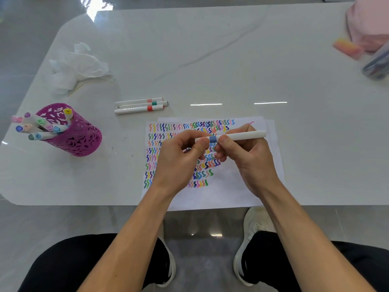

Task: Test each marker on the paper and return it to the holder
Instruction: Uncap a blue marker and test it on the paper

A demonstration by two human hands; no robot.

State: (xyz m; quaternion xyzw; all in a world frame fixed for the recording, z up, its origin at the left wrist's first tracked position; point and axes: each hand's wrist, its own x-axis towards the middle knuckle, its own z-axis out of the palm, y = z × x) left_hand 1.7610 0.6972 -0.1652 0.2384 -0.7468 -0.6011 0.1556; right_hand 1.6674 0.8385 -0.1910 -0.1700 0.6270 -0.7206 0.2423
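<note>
A white marker with a blue band [242, 135] lies level between both hands above the paper [223, 192]. My left hand [181, 157] pinches its cap end, and my right hand [248, 159] grips the barrel just right of the band. The paper is covered with rows of coloured squiggles. A magenta cut-out holder [77, 135] stands at the left with several capped markers leaning out of it. Three white markers [140, 105] with pink, green and red bands lie side by side beyond the paper.
A crumpled white tissue [75, 66] lies at the back left. At the far right are a pink cloth [370, 24], an orange-pink block [347, 47] and a clear pouch [376, 66]. The table's near edge [84, 204] runs just above my knees.
</note>
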